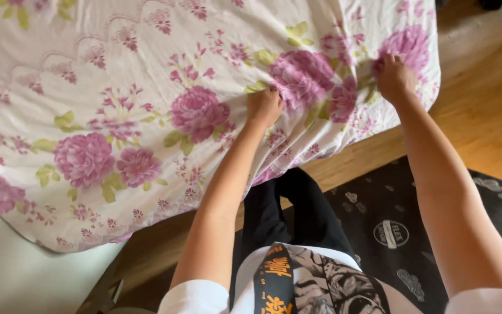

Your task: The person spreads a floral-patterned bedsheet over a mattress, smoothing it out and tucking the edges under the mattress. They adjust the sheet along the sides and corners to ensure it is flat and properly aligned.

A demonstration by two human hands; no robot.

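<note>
The flowered sheet (146,110), white with pink blossoms and green leaves, already covers most of the bed (373,152). Toward the far edge and toward the left edge it lies quite flat. Along the near edge it hangs a little over the wooden side, and one part at the near left hangs lower. What is not finished, as far as I can judge, is the near right corner: there the cloth is gathered in folds and wrinkles between the two hands. The left hand (264,106) rests on the sheet near the middle of the near edge, its fingers curled closed and pinching a small fold of the cloth. The right hand (394,77) is close to the right corner of the bed, also closed, with the fingertips pressed into a bunch of fabric. Both arms are stretched forward. Below the bed edge is a wooden floor (489,116) and a dark patterned mat (413,232).
</note>
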